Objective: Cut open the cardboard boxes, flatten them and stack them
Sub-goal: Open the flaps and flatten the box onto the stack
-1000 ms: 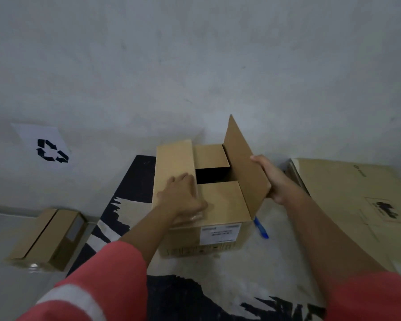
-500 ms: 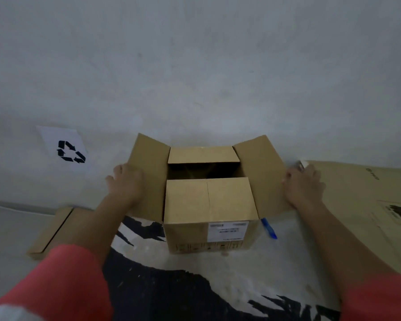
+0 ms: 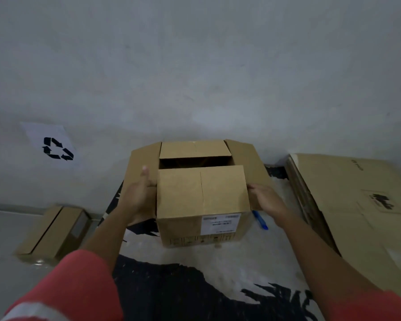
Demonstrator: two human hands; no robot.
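Observation:
An open brown cardboard box with a white label stands on a black-and-white mat against the wall. Its two side flaps are folded outward; the near and far flaps lie over the top with a dark gap between them. My left hand presses flat against the box's left side, thumb up beside the near flap. My right hand touches the right side under the right flap. A blue cutter lies on the mat just right of the box, below my right hand.
A stack of flattened cardboard lies on the floor at the right. A small closed brown box sits at the left by the wall. A paper sheet with a recycling symbol hangs on the grey wall.
My hands left the outward-folded side flaps and came inward to the box's two sides. Before that, both side flaps were swung out from the top.

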